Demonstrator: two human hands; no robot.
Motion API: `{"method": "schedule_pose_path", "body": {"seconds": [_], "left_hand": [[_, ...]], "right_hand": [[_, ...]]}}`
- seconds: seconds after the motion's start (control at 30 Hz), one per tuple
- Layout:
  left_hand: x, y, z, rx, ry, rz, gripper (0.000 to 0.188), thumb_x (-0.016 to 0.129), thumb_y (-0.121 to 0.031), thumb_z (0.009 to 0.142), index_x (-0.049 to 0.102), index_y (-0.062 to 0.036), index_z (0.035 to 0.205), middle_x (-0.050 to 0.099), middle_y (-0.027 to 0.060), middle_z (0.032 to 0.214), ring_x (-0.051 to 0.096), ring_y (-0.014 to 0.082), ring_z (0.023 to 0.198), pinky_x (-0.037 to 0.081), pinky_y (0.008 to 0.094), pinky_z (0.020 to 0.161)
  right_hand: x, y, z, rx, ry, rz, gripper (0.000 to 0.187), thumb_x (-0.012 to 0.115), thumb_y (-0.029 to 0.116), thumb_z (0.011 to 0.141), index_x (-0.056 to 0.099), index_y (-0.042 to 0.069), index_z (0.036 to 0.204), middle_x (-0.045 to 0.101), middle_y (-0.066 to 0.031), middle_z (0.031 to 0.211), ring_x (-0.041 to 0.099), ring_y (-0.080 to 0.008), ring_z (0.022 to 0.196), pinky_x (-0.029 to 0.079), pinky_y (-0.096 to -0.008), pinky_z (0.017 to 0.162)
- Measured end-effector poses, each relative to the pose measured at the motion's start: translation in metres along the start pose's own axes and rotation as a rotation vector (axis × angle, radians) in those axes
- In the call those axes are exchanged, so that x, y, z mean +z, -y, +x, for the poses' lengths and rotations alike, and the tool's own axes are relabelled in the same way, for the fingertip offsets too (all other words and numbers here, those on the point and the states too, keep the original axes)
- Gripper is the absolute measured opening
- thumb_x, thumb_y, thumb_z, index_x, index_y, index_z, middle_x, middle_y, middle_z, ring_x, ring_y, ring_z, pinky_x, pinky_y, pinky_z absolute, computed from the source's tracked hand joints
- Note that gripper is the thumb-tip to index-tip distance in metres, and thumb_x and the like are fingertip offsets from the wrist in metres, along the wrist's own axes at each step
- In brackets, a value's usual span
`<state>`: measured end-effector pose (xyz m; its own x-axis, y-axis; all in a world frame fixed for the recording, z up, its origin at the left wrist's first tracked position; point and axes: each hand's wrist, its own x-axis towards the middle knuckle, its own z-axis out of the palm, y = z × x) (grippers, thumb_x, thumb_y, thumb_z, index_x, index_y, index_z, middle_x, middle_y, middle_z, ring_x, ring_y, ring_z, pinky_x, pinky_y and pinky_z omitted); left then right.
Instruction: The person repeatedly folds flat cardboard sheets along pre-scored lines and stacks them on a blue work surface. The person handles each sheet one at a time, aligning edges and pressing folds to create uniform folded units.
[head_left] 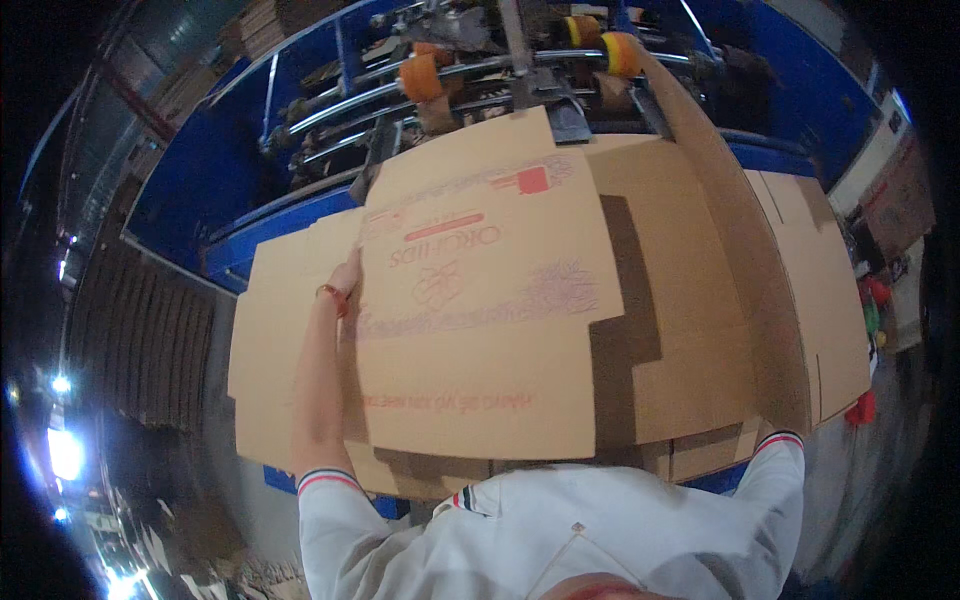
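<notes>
A large flat cardboard box blank lies in front of me. Its printed panel [480, 290], with red and purple printing, is folded over toward the middle. My left hand [345, 279], with a reddish band at the wrist, grips that panel's left edge; some of its fingers are hidden by the board. On the right, a plain brown panel [735, 250] stands raised, seen nearly edge-on. My right arm in its white sleeve [775, 480] reaches up behind this panel, which hides my right hand. Between both panels the bare inner face [690, 370] of the blank shows.
Beyond the blank stands a blue machine frame [190, 200] with metal shafts and orange-yellow rollers [419, 78]. More flat cardboard [275, 330] lies beneath, left and right. A tall cardboard stack [140, 330] is on the far left. Red and green items [873, 300] are at the right.
</notes>
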<state>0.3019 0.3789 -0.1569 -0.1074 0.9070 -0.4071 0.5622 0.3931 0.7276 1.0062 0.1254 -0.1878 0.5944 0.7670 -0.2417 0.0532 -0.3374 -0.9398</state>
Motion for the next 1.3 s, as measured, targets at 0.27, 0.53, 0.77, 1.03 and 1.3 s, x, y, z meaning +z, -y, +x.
{"method": "schedule_pose_path", "body": {"seconds": [0.27, 0.53, 0.77, 1.03, 1.3], "left_hand": [[0.016, 0.02, 0.018, 0.227, -0.228, 0.443, 0.092, 0.02, -0.067, 0.095, 0.064, 0.0119, 0.108, 0.06, 0.0371, 0.111, 0.055, 0.0463, 0.116, 0.042, 0.0471, 0.098], [0.012, 0.027, 0.009, 0.217, -0.321, 0.547, 0.089, 0.019, -0.064, 0.096, 0.067, 0.0118, 0.097, 0.062, 0.0369, 0.102, 0.058, 0.0497, 0.107, 0.045, 0.0513, 0.092], [0.026, 0.012, 0.0, 0.199, -0.317, 0.602, 0.082, 0.018, -0.055, 0.1, 0.067, 0.0105, 0.099, 0.063, 0.0349, 0.103, 0.058, 0.0484, 0.108, 0.045, 0.0497, 0.094], [0.025, 0.043, -0.008, 0.604, -0.323, 0.532, 0.061, 0.045, -0.039, 0.099, 0.041, 0.0061, 0.139, 0.036, 0.0274, 0.146, 0.034, 0.0422, 0.135, 0.031, 0.0454, 0.11], [0.061, 0.094, -0.253, 1.237, 0.083, 0.838, 0.098, 0.057, -0.077, 0.076, 0.034, -0.0115, 0.146, 0.03, 0.0207, 0.151, 0.031, 0.0419, 0.138, 0.022, 0.0659, 0.109]], "right_hand": [[0.005, -0.029, 0.021, -0.002, -0.108, 0.012, 0.083, 0.041, 0.065, 0.093, 0.054, -0.008, 0.131, 0.054, -0.0241, 0.134, 0.052, -0.0312, 0.124, 0.038, -0.0369, 0.104], [0.036, 0.015, -0.008, -0.14, -0.172, -0.791, 0.069, 0.036, 0.056, 0.098, 0.058, -0.004, 0.124, 0.062, -0.0267, 0.12, 0.059, -0.0437, 0.111, 0.044, -0.0462, 0.097], [0.07, 0.063, -0.08, -0.208, -0.274, -1.046, 0.051, 0.033, 0.043, 0.101, 0.065, 0.003, 0.106, 0.066, -0.0246, 0.095, 0.063, -0.0418, 0.096, 0.046, -0.0512, 0.089], [0.133, 0.059, -0.127, -0.418, -0.149, -1.157, 0.047, 0.056, 0.034, 0.085, 0.062, -0.002, 0.115, 0.057, -0.0251, 0.125, 0.052, -0.0414, 0.117, 0.041, -0.051, 0.099], [0.097, -0.008, -0.303, -0.845, 0.074, -1.011, 0.066, 0.06, 0.053, 0.085, 0.052, 0.009, 0.134, 0.04, -0.0145, 0.147, 0.033, -0.0306, 0.139, 0.03, -0.0582, 0.106]]}}
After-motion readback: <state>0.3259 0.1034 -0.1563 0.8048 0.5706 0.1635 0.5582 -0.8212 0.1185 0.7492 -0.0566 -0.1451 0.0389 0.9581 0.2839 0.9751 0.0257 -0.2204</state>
